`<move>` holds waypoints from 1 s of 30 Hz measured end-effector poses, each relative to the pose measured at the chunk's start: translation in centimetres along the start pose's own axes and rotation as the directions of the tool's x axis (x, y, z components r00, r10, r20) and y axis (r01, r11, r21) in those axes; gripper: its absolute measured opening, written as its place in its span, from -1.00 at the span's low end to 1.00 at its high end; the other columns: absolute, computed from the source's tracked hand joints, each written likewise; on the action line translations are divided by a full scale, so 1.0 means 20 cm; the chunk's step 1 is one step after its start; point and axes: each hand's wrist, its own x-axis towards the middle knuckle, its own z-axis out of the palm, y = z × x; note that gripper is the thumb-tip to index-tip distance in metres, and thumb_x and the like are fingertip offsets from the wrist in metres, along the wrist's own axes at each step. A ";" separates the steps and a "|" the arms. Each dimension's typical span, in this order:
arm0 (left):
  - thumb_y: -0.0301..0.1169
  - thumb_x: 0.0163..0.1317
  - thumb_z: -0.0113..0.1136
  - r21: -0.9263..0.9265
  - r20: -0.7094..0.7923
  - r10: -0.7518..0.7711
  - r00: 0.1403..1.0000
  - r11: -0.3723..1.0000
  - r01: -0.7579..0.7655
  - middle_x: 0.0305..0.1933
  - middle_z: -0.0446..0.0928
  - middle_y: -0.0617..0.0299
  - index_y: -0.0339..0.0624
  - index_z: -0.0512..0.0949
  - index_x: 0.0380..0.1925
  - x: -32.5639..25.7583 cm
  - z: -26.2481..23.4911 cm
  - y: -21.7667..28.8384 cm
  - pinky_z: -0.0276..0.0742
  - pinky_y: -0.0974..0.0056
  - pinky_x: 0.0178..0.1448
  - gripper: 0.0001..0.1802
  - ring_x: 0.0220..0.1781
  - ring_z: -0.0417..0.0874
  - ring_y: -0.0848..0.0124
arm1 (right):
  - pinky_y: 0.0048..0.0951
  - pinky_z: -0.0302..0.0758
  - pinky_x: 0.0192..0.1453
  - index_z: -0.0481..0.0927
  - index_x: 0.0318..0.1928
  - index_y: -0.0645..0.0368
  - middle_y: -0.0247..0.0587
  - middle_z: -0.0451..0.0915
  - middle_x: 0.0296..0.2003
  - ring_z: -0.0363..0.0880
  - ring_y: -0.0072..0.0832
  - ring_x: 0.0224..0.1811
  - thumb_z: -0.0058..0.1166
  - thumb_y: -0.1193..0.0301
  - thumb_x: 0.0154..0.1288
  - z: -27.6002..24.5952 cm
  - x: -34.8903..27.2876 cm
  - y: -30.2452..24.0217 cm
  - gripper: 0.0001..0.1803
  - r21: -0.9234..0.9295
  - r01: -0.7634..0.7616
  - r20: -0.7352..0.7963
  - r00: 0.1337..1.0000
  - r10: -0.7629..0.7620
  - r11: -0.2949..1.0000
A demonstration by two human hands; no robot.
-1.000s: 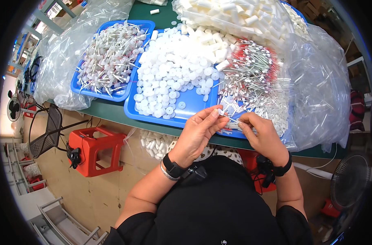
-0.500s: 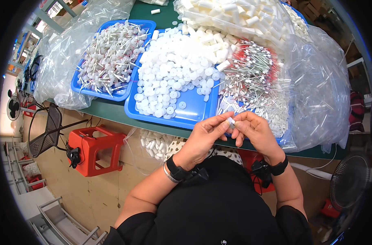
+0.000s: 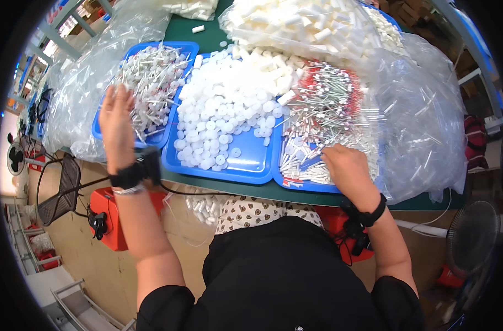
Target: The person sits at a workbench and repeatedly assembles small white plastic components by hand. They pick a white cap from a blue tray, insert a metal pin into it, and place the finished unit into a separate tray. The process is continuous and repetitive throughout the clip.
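Note:
My left hand [image 3: 117, 127] is over the left edge of the left blue tray [image 3: 193, 54], fingers stretched upward and apart from the thumb, with nothing visible in them. Heaped in that tray are thin white sticks with translucent round caps [image 3: 152, 74]. In the right blue tray [image 3: 313, 162], my right hand [image 3: 348, 168] dips its bent fingertips among small white tubes [image 3: 304, 172]. Its fingers are pinched together; whatever is between them is hidden. Behind that hand lie metal pins with red ends [image 3: 331, 88]. Translucent discs [image 3: 215, 121] fill much of the middle blue tray [image 3: 254, 160].
A bag of white foam-like cylinders [image 3: 312, 25] lies at the back. Clear plastic bags flank the trays, one with thin tubes [image 3: 419, 121] on the right. Below the green table [image 3: 224, 190] stand a red stool [image 3: 110, 207] on the left and a fan [image 3: 472, 237] on the right.
My hands have parted from the small white piece they held together. The left has swung left to the left tray; the right has moved slightly to the tubes in the right tray.

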 end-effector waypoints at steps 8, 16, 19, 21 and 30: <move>-0.37 0.33 0.23 0.512 0.238 0.129 0.963 0.826 -0.237 0.22 0.48 0.09 -0.25 0.43 0.23 -0.10 0.11 -0.07 0.43 0.28 0.17 -0.51 0.15 0.51 0.32 | -0.13 0.56 -0.35 0.51 -0.48 0.21 -0.07 0.56 -0.45 0.62 -0.08 -0.44 0.00 0.52 0.12 0.08 0.02 0.05 -0.93 -0.031 -0.092 0.054 0.994 0.094 0.995; -0.53 -0.01 0.34 0.488 0.835 -0.137 0.533 0.630 -0.603 -0.14 0.56 0.02 -0.26 0.62 -0.18 -0.73 0.41 -0.06 0.48 0.11 0.03 -0.69 -0.07 0.53 0.03 | -0.14 0.56 -0.33 0.53 -0.31 0.22 -0.09 0.55 -0.42 0.60 -0.07 -0.43 0.07 0.41 0.28 0.01 -0.05 0.07 -0.88 0.256 -0.067 -0.132 0.986 0.104 0.964; -0.56 -0.02 0.32 0.519 0.836 -0.176 0.520 0.561 -0.645 -0.16 0.56 0.02 -0.26 0.62 -0.18 -0.74 0.43 -0.06 0.49 0.09 0.03 -0.68 -0.05 0.54 0.03 | -0.11 0.56 -0.32 0.48 -0.33 0.24 -0.04 0.55 -0.45 0.60 -0.03 -0.43 0.05 0.44 0.27 0.01 -0.05 0.08 -0.89 0.296 -0.051 -0.157 0.982 0.101 0.954; -0.54 -0.03 0.32 0.487 0.851 -0.110 0.514 0.535 -0.690 -0.19 0.54 0.06 -0.26 0.60 -0.29 -0.74 0.44 -0.08 0.49 0.08 -0.02 -0.76 -0.11 0.52 0.05 | -0.10 0.56 -0.33 0.47 -0.34 0.24 -0.03 0.55 -0.47 0.59 -0.01 -0.44 0.05 0.45 0.26 0.00 -0.06 0.07 -0.89 0.331 -0.026 -0.188 0.978 0.092 0.943; -0.56 0.15 0.26 0.488 0.795 -0.083 0.601 0.676 -0.552 -0.28 0.54 0.08 -0.27 0.58 -0.26 -0.74 0.48 -0.09 0.54 0.24 -0.17 -0.85 -0.28 0.60 0.17 | -0.20 0.56 -0.35 0.50 -0.31 0.23 -0.02 0.61 -0.53 0.63 -0.05 -0.48 0.12 0.47 0.15 -0.02 -0.05 0.06 -0.88 0.582 -0.042 -0.218 0.954 0.205 0.812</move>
